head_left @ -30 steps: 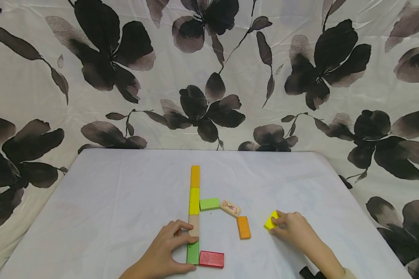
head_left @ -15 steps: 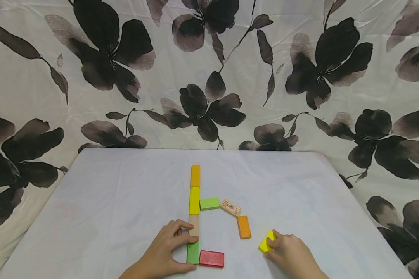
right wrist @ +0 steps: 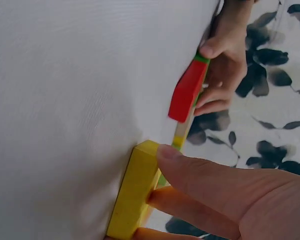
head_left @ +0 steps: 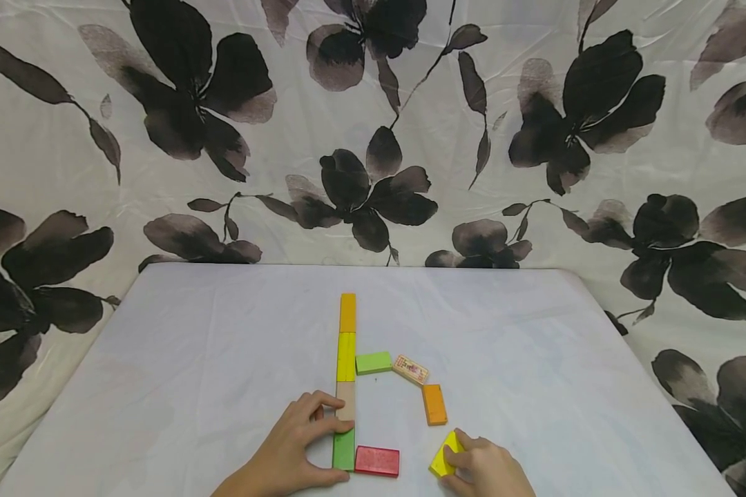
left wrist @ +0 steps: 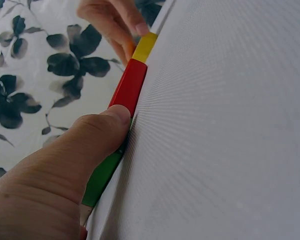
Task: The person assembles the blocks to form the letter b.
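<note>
My right hand [head_left: 491, 469] pinches a yellow block [head_left: 443, 455] between thumb and fingers, just above or on the white table, below the orange block [head_left: 435, 405]. In the right wrist view the held yellow block [right wrist: 132, 192] is tilted, thumb at its upper end. My left hand [head_left: 295, 442] holds the near end of a straight row. Its thumb is at the near end of the green block [head_left: 343, 454] and its fingers reach over to the wooden block [head_left: 346, 392]. A red block [head_left: 377, 461] lies right of the green one.
Farther up the row lie a yellow block [head_left: 346, 357] and a yellow-orange block [head_left: 347, 314]. A light green block [head_left: 373, 363] and a printed wooden block [head_left: 411, 370] curve off toward the orange one. Behind the white table [head_left: 193, 345] hangs a floral cloth [head_left: 255, 152].
My right hand has carried the yellow block leftward and nearer, from the right of the orange block to below it. The left hand and the laid blocks have stayed put.
</note>
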The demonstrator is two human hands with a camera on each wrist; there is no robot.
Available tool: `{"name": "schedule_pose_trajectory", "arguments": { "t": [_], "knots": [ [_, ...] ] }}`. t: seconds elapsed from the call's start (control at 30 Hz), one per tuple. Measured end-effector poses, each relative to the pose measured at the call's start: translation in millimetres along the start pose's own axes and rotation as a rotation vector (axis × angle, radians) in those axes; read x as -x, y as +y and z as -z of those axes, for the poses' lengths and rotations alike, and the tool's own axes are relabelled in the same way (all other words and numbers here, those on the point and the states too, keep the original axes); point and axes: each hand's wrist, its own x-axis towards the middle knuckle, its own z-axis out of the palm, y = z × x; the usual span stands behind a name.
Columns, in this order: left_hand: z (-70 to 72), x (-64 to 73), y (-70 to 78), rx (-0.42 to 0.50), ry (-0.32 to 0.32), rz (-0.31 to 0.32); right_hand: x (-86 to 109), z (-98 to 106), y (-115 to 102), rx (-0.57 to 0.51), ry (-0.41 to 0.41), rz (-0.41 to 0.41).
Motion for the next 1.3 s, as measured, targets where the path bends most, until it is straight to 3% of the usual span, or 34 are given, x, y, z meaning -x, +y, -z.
{"name": "schedule_pose_trajectory", "arguments": {
  "t": [0.17,0.4,0.93,1.3],
  "knots": [
    [-0.4,-0.1,-1.7,0.000,-0.005,0.004,-4.7,-5,-9,-0.024,0.002,0.035],
    [-1.1,-1.0,-3.7,0.006,-0.001,-0.001,-11.8,-8,-20,-0.068,0.008,-0.065],
    [2.8,-2.2,-4.0,0.023,-0.031,0.036,-14.6,-11,-29,-0.072,0.117,-0.033],
    [4.5,-2.4,-6.3,0.020,-0.036,0.033,-18.4,-12,-33,-0.083,0.118,-0.059]
  ]
}}
